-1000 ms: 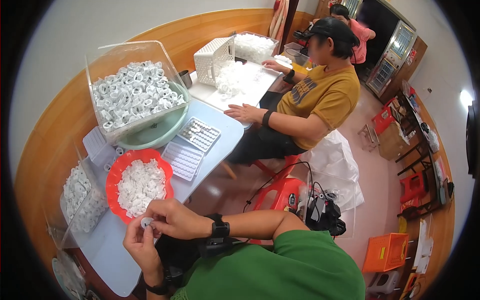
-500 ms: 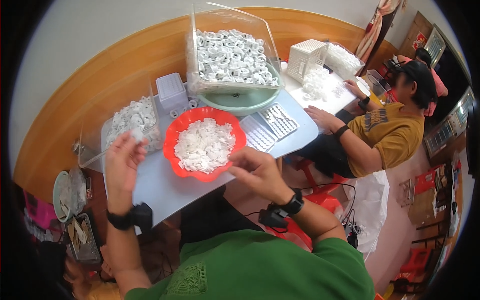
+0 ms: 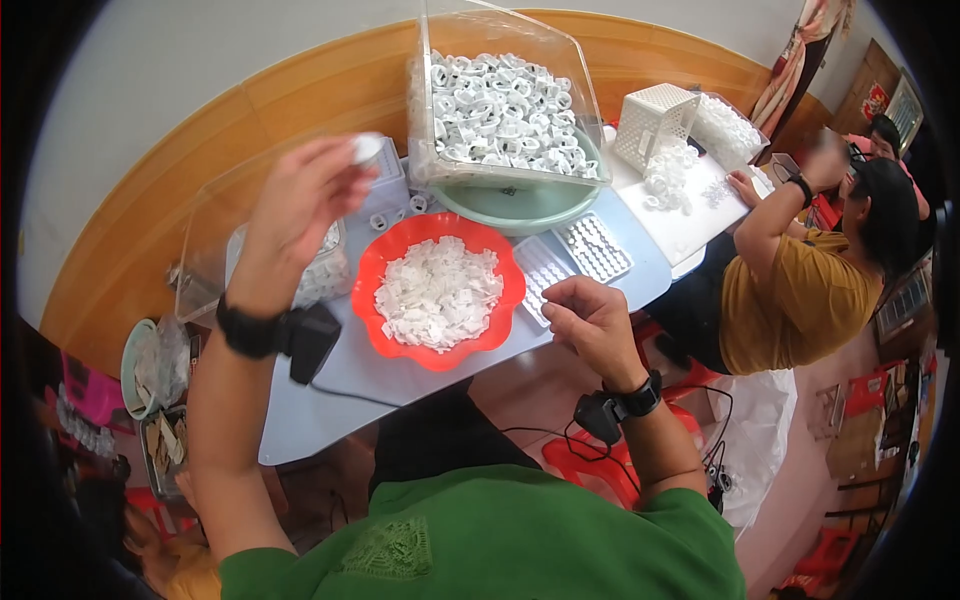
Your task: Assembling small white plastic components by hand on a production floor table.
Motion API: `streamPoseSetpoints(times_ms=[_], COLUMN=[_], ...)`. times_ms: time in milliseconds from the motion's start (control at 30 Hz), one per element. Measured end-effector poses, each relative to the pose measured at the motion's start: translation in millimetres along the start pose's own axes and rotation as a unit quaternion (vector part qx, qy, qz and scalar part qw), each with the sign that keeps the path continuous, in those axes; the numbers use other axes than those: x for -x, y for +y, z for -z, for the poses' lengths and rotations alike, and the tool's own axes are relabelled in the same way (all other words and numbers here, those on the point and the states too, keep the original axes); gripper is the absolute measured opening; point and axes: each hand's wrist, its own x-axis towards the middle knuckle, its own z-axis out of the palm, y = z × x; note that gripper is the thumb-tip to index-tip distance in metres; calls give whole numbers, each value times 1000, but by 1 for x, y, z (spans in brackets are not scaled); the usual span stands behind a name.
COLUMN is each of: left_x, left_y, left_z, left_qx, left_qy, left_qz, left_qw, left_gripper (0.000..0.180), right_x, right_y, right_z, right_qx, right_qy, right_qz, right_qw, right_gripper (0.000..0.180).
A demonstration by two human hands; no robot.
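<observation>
- The left hand [image 3: 300, 215] was raised above the tabletop [image 3: 340, 365], up and to the left of the red bowl [image 3: 385, 262], its fingers pinching a small white ring-shaped part [image 3: 369, 148] at the tips.
- The right hand [image 3: 592, 318] hovered just right of the red bowl, over the tabletop's near edge, fingers curled loosely inward; whether it gripped anything could not be told.
- Both wrists wore black bands carrying small black devices.
- The red bowl sat in the middle of the tabletop, filled with a heap of small white flat pieces [image 3: 438, 292].
- Beneath the left hand, left of the red bowl, stood a clear plastic bin [image 3: 215, 240] holding some white parts.
- Behind the red bowl, a large clear tub [image 3: 500, 100] heaped with white rings rested on a pale green basin [image 3: 520, 205].
- Right of the red bowl lay two flat white trays [image 3: 575, 258] with rows of small cells.
- Farther right of the bowl, a person in a mustard shirt [image 3: 790, 300] sat at the tabletop beside a white lattice basket [image 3: 655, 122].
</observation>
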Motion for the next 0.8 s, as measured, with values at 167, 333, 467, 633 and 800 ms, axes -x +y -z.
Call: streamPoseSetpoints(times_ms=[167,333,467,633,800], left_x=[-67,-78,-80,-61,-30], left_y=[13,4,-3,-1,-2], left_z=[-52,-65,-64,-41,33], left_qx=[-14,-17,-27,-30,-3], left_qy=[-33,-45,-24,-17,75], left_qz=[-43,-37,-32,-29,-49], left_qw=[998,998,999,999,996], left_gripper=[24,21,23,25,24], right_x=[2,3,1,-2,-14], right_y=[4,12,15,18,17], right_z=[1,13,17,18,29], right_qx=[-18,-11,-8,-24,-5], right_qy=[11,32,29,27,27], right_qz=[7,0,-8,-4,8], right_qw=[1000,999,1000,999,1000], right_gripper=[13,12,12,12,12])
